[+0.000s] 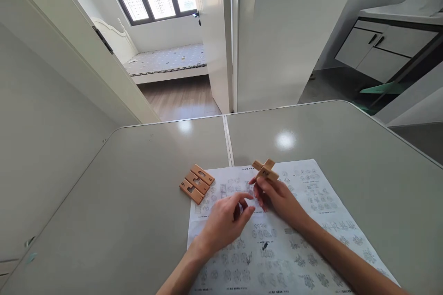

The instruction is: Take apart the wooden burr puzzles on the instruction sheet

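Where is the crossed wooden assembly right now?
In the head view, the crossed wooden assembly is right of centre, held in the right hand near the far edge of the printed sheet.

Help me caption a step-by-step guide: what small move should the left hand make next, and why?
Probably, the left hand should reach for one of the three notched wooden pieces. It appears empty, while the right hand holds the crossed wooden pieces above the printed sheet, and those three lie flat, side by side, seemingly within easy reach.
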A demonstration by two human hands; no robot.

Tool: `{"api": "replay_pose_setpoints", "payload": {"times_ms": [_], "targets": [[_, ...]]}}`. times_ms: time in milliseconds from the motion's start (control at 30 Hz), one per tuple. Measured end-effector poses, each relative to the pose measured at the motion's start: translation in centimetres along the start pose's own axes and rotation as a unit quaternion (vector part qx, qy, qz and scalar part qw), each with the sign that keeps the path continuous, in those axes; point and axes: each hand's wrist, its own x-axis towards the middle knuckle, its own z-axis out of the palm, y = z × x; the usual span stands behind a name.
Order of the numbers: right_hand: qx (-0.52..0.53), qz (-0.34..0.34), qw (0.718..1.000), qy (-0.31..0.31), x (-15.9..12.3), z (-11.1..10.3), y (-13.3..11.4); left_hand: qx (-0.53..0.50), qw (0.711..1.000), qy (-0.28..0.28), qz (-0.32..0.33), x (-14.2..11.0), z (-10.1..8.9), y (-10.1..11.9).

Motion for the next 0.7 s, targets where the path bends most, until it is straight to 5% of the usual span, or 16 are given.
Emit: {"api": "replay_pose_setpoints", "payload": {"times_ms": [233,533,700], "targets": [[-0.185,-0.102,0.975,-0.069,-0.7,0.0,0.8,-0.133,0.989,0.039,-0.056,-0.1,-0.2,-0.5],[-0.256,-0.169,0.935,-0.178,-1.0,0.3,0.3,-0.163,0.986,0.036,0.003,-0.1,-1.1,-0.5],[-0.247,-0.182,0.933,-0.189,-0.9,0.3,0.2,-0.194,0.979,0.047,0.049,0.1,-1.6,0.1]]}}
